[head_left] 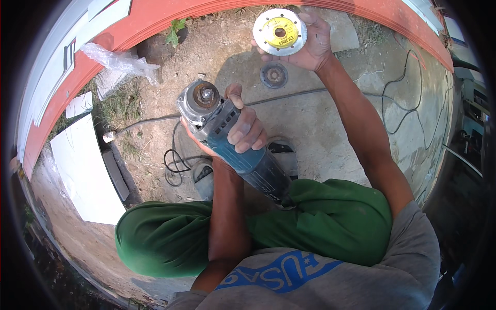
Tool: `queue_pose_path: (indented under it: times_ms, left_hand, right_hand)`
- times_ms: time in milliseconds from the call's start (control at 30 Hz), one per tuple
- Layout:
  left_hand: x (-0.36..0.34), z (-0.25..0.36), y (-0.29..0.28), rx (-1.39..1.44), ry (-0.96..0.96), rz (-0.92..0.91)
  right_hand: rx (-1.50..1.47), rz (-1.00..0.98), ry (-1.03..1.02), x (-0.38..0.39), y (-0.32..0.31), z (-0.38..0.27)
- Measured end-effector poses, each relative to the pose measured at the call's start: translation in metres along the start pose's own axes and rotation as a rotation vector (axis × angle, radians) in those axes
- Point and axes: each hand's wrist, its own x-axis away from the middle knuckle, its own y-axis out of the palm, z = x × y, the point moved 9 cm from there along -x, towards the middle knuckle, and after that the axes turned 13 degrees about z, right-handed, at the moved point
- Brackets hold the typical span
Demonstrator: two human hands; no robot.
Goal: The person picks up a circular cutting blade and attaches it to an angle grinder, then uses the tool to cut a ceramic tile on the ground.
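Note:
My left hand (243,129) grips the blue body of an angle grinder (232,139), turned so its bare spindle head (204,95) faces up with no disc on it. Higher up, my right hand (312,41) holds a round cutting disc (280,32) with a yellow centre label, raised flat toward the camera. On the ground just under that hand lies a worn dark disc (274,75). The grinder's black cord (175,165) loops over the dirt behind it.
White tiles (85,165) lie at the left beside a dark strip. A crumpled clear plastic bag (121,62) sits near a red curved edge (155,18). Thin cables (398,98) cross the concrete at the right. My green-clad knees (170,232) fill the lower middle.

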Motion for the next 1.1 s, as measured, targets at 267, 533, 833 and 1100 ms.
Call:
queue_pose_path:
  times_ms: [267, 533, 833, 1100]
  left_hand:
    - [0.000, 0.000, -0.003, -0.019, 0.005, 0.017]
    - [-0.001, 0.002, -0.003, -0.009, 0.004, 0.028]
    - [0.004, 0.006, -0.004, -0.042, 0.020, 0.029]
    - [0.002, 0.001, -0.009, -0.025, 0.003, 0.026]
  right_hand:
    - [0.041, 0.097, -0.019, 0.001, -0.019, -0.001]
    - [0.641, 0.594, -0.100, -0.009, -0.119, 0.001]
    - [2.259, 0.927, -0.464, 0.024, -0.127, 0.025]
    - [2.277, 0.838, -0.302, 0.049, -0.133, 0.074]
